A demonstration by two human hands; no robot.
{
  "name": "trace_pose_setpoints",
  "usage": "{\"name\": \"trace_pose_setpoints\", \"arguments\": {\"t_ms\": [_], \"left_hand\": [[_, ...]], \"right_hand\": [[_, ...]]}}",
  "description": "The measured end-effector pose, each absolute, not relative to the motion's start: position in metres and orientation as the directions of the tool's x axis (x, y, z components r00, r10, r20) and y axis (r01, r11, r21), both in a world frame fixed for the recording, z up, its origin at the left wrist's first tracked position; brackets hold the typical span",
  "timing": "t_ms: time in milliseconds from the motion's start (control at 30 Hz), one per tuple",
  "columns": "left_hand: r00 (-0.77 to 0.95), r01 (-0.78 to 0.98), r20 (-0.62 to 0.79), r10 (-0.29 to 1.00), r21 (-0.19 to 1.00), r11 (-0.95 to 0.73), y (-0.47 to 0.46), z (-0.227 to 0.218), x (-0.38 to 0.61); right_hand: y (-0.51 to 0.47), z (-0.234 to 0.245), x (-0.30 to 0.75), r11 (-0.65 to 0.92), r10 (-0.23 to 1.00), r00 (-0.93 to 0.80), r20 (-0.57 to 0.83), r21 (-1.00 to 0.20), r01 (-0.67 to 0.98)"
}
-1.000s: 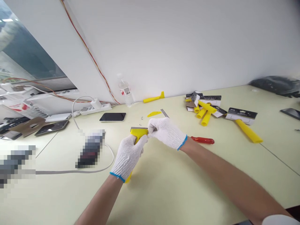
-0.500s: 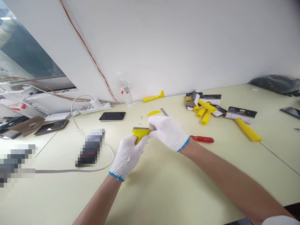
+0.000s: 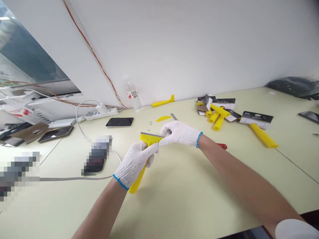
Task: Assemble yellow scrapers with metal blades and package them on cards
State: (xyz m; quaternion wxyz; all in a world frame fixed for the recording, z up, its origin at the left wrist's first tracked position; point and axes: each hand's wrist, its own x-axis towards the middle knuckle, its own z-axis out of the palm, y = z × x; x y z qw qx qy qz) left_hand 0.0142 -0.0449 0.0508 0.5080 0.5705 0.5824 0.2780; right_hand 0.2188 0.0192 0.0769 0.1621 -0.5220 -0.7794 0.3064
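Note:
My left hand, in a white knit glove with a blue cuff, grips a yellow plastic razor scraper around its neck. The yellow handle sticks out below that hand, and a thin metal blade edge runs along the top of the scraper head. My gloved right hand pinches the right end of the head at the blade. A small metal strip, a yellow plastic sliver and several tiny screws lie on the table just beyond my hands.
A red screwdriver handle shows past my right forearm. Several packaged yellow scrapers lie at right, and a loose yellow scraper sits by the wall. A black phone, power strip, white cable and plastic bottle lie left.
The scraper has tilted, with more of its handle showing below my left hand. My right hand has shifted along the head and now hides most of the red screwdriver.

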Motion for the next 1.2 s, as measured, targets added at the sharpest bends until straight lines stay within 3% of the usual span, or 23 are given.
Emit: {"name": "trace_pose_setpoints", "arguments": {"t_ms": [400, 600, 900, 1033, 1100, 1200], "left_hand": [[0.163, 0.106, -0.315, 0.935, 0.948, 0.301, -0.050, 0.043, 0.017], [0.240, -0.018, -0.370, 0.897, 0.923, 0.385, -0.044, 0.031, 0.013], [0.218, -0.115, -0.410, 0.886, 0.891, 0.440, -0.042, 0.026, 0.012], [0.219, -0.133, -0.400, 0.890, 0.891, 0.433, -0.038, 0.023, 0.008], [0.195, -0.141, -0.414, 0.889, 0.885, 0.443, -0.036, 0.022, 0.008], [0.141, -0.158, -0.435, 0.889, 0.877, 0.454, -0.032, 0.023, 0.009]], "right_hand": [[0.030, 0.061, 0.222, 0.232, 0.864, -0.495, -0.093, -0.798, 0.556], [0.031, 0.061, 0.224, 0.229, 0.859, -0.505, -0.088, -0.815, 0.532], [0.032, 0.065, 0.225, 0.278, 0.865, -0.496, -0.072, -0.756, 0.593], [0.031, 0.073, 0.241, 0.293, 0.938, -0.345, 0.040, -0.625, 0.724], [0.027, 0.075, 0.263, 0.267, 0.959, -0.282, 0.038, -0.462, 0.846], [0.013, 0.066, 0.311, 0.170, 0.976, -0.189, -0.113, -0.154, 0.973]]}}
